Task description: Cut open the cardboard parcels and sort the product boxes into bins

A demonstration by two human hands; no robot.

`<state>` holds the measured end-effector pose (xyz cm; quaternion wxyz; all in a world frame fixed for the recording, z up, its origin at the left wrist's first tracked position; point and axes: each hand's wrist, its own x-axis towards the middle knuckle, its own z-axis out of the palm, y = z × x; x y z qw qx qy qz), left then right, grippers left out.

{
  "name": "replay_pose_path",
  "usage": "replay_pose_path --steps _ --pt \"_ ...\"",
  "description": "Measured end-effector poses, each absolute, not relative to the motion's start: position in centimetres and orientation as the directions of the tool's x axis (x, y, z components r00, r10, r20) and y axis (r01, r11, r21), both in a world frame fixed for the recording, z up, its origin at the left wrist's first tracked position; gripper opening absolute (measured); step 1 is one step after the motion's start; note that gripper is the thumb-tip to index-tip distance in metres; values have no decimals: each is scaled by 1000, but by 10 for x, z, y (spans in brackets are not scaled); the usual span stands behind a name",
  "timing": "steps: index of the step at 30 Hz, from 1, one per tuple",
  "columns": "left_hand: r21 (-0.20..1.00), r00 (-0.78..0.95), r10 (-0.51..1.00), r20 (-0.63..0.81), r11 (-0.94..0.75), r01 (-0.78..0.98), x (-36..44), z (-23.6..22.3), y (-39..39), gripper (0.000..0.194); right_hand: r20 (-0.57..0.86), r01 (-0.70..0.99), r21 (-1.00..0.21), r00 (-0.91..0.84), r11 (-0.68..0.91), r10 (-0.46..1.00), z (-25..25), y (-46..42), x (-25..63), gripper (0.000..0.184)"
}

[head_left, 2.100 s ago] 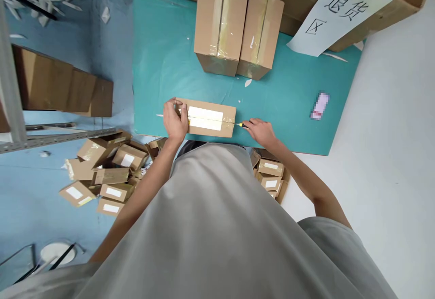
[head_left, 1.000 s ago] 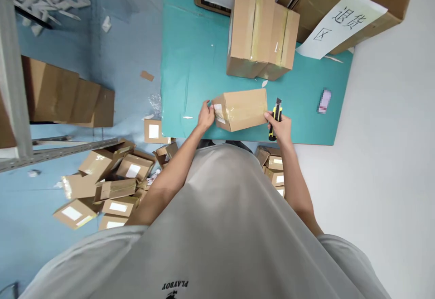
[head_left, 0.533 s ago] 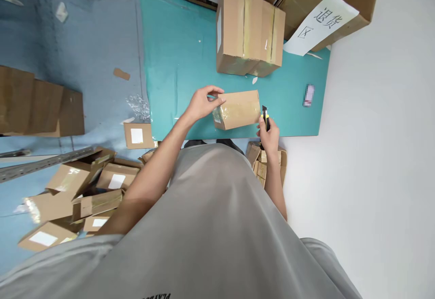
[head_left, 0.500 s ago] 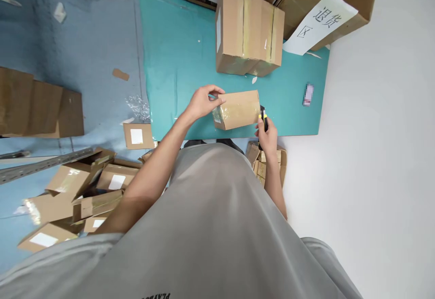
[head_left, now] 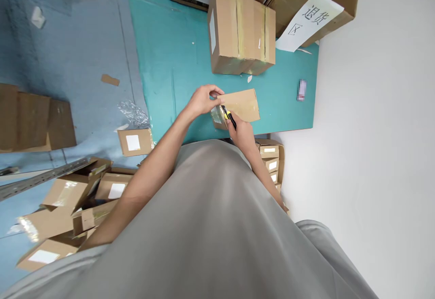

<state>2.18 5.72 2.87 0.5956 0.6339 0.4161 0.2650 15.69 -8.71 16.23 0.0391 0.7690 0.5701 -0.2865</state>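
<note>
A small taped cardboard box lies near the front edge of the teal table. My left hand grips its left end, thumb on top and fingers at the far side. In my right hand is a black and yellow box cutter. Its tip is at the taped left end of the box, close to my left thumb. Whether the blade has gone into the tape I cannot tell.
Two taped cartons stand at the back of the teal table. Beside them is an open carton with a paper sign. A small pale item lies right. Several discarded boxes cover the floor at left.
My right hand has carried the box cutter from the right end of the box to its left end. My left hand keeps its hold. The view has shifted slightly.
</note>
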Motion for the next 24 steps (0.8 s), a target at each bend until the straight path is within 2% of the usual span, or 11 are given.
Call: replay_pose_path --steps 5,13,19,24 --pt "972 521 835 -177 66 226 21 32 57 31 -545 912 -198 202 -359 814 175 -82 146 58" --pt "970 499 837 -224 140 200 24 28 58 30 -631 923 15 307 -384 713 193 -60 114 55" --pt "947 424 853 -304 221 234 30 27 53 28 -675 921 53 318 -386 666 200 -75 116 48" --pt "959 444 852 -277 216 184 27 28 55 27 -698 919 69 322 -387 639 201 -86 115 51"
